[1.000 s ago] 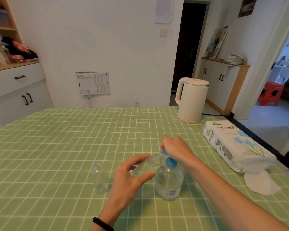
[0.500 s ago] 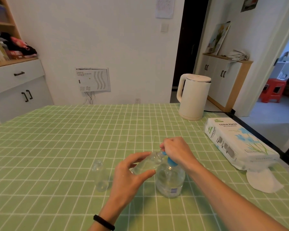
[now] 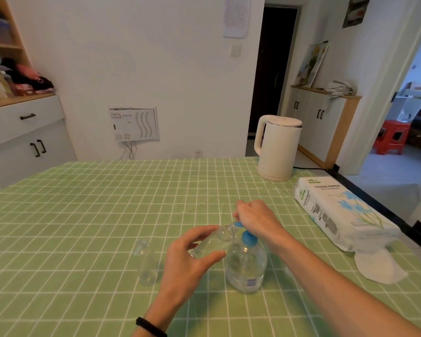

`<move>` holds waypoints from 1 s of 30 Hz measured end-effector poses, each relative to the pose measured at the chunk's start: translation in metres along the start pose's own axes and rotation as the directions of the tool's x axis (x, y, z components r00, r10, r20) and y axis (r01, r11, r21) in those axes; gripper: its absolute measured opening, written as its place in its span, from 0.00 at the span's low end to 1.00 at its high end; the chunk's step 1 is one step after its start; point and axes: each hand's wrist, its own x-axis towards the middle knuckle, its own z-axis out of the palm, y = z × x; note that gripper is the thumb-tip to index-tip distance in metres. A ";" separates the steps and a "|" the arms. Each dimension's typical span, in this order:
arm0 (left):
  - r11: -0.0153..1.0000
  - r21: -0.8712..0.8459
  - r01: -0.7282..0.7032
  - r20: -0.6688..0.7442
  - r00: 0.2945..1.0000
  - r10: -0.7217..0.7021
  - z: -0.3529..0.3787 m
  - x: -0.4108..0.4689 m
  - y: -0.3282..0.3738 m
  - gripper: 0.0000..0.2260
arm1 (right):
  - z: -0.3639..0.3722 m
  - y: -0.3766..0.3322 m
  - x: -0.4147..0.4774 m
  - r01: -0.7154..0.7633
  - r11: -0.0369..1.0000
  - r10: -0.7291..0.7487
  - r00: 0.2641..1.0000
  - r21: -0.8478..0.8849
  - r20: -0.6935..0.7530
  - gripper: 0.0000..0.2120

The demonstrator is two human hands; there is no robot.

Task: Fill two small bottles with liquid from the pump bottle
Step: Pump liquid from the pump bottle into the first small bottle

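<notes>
The left hand (image 3: pixel 187 261) has its grip closed round one small bottle (image 3: pixel 210 243), thumb below and fingers above. It holds the bottle tilted, mouth up against the blue spout of the pump bottle (image 3: pixel 246 268). I judge the tilt is meant to send the liquid straight in rather than onto the counter (image 3: pixel 83 215). The right hand (image 3: pixel 255 220) sits on the pump head (image 3: pixel 249 238), fingers curled down over it, placed to press (how full the held bottle is cannot be told through the clear plastic). The pump bottle stands on the near middle of the counter. The other small bottle (image 3: pixel 146 261) stands upright just left of the left hand, untouched and uncapped, probably next in turn.
</notes>
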 end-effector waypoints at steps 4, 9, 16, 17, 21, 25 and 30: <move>1.000 -0.004 -0.002 -0.004 1.000 0.002 0.000 0.001 0.000 0.22 | 0.003 0.002 0.002 0.001 1.000 -0.001 1.000 -0.004 -0.016 0.22; 1.000 0.009 -0.005 -0.001 1.000 0.005 0.002 0.000 -0.005 0.22 | 0.009 0.006 0.002 -0.019 1.000 0.019 1.000 -0.006 -0.006 0.18; 1.000 0.006 -0.003 0.005 1.000 0.003 0.004 -0.001 -0.005 0.22 | 0.010 0.007 0.000 -0.029 1.000 0.029 0.999 -0.004 -0.019 0.17; 1.000 0.005 -0.003 0.006 1.000 0.003 0.004 -0.001 -0.005 0.22 | 0.010 0.007 0.000 -0.029 1.000 0.029 0.999 -0.006 -0.017 0.18; 1.000 -0.010 -0.003 0.009 1.000 0.003 0.003 0.000 -0.002 0.22 | 0.003 0.003 0.001 -0.032 0.999 0.031 0.999 0.021 0.012 0.21; 1.000 -0.027 -0.013 0.011 1.000 0.013 0.001 0.002 0.001 0.22 | -0.001 0.000 0.003 0.002 1.000 -0.002 1.000 0.023 0.018 0.25; 0.998 -0.050 -0.028 0.018 0.999 0.029 0.001 0.001 0.001 0.23 | 0.003 0.003 0.004 0.006 0.999 -0.005 1.000 0.033 -0.004 0.22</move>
